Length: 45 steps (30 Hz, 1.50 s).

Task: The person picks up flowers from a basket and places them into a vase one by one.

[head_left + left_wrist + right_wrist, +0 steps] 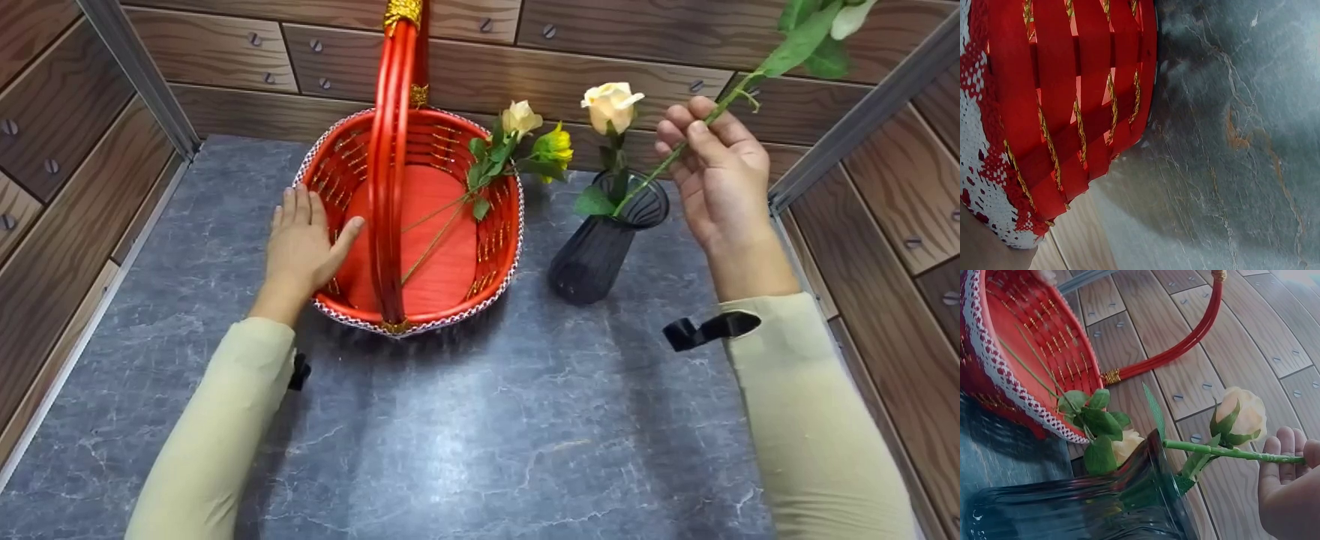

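Note:
My right hand point(727, 176) pinches the green stem point(652, 178) of a flower between thumb and fingers. Its leaves point(806, 45) rise to the upper right, and the top runs out of the head view. The stem's cut end point(1167, 444) is right at the mouth of a dark ribbed glass vase point(592, 262). A cream rose point(611, 109) stands in that vase. My left hand point(300, 240) rests with straight fingers on the left rim of a red woven basket point(450, 289). A cream flower point(520, 118) and a yellow flower point(553, 150) lean over the basket's right rim.
The basket's tall red handle point(388, 150) arches over its middle, with gold wrapping point(403, 11) on top. Wood-patterned panels point(600, 64) enclose the grey marbled table point(450, 435) at the back and sides. Black straps point(709, 330) hang at the cuffs.

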Available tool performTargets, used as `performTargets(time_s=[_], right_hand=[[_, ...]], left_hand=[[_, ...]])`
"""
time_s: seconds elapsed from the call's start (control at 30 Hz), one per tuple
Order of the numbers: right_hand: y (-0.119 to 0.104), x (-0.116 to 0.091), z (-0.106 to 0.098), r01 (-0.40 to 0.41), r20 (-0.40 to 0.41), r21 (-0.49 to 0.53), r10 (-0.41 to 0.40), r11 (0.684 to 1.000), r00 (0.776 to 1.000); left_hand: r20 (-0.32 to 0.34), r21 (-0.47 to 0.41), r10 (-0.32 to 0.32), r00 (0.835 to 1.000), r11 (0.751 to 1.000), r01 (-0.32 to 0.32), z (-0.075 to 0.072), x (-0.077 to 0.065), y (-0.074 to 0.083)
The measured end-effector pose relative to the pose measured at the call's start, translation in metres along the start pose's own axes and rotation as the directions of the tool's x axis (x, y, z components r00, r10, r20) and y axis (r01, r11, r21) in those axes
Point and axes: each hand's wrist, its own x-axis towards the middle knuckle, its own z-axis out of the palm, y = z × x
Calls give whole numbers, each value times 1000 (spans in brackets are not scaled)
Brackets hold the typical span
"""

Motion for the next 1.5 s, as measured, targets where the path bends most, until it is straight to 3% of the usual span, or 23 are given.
performTargets(time_s=[0.33, 0.8, 1.07, 1.5], right_hand=[[0, 4, -6, 62, 21, -71, -60, 996, 998], [7, 6, -22, 24, 38, -238, -16, 971, 999], [5, 9, -25, 67, 66, -269, -51, 961, 997], [15, 8, -29, -5, 87, -446, 48, 895, 995]], left_hand=[[1, -4, -1, 1000, 1000, 1, 0, 0, 0], [8, -9, 5, 1000, 1000, -5, 1, 0, 1], [15, 2, 3, 1000, 1000, -3, 1, 1, -2], [5, 5, 2, 1000, 1000, -2, 0, 0, -1]])
